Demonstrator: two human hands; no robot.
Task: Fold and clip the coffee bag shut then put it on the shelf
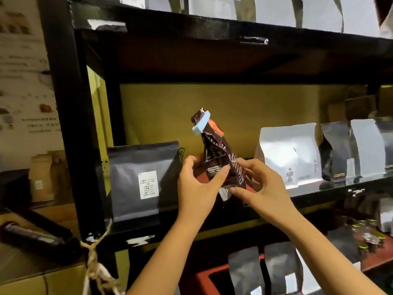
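I hold the crumpled dark brown foil coffee bag (pixel 221 158) upright between both hands at the front of the black metal shelf (pixel 212 224), in the gap between two other bags. Its top is already folded and pinched under a pale blue plastic clip (pixel 201 124). My left hand (pixel 197 184) grips its lower left side, thumb across the printed face; my right hand (pixel 261 188) clasps the bottom right corner, fingers curled round the base. I cannot tell whether the base rests on the board yet.

I judge the risk to be tipping: the bag is creased and narrow at the foot, and the clip sits high and askew, so if I let go before the base lies flat it may topple forward off the edge. The clip could also slip off the bunched fold.

To the left stands a matte black flat-bottomed pouch with a white label (pixel 142 179), close by; to the right a white pouch (pixel 291 154), near my right wrist. Behind is a tan cardboard box (pixel 234 107), limiting depth
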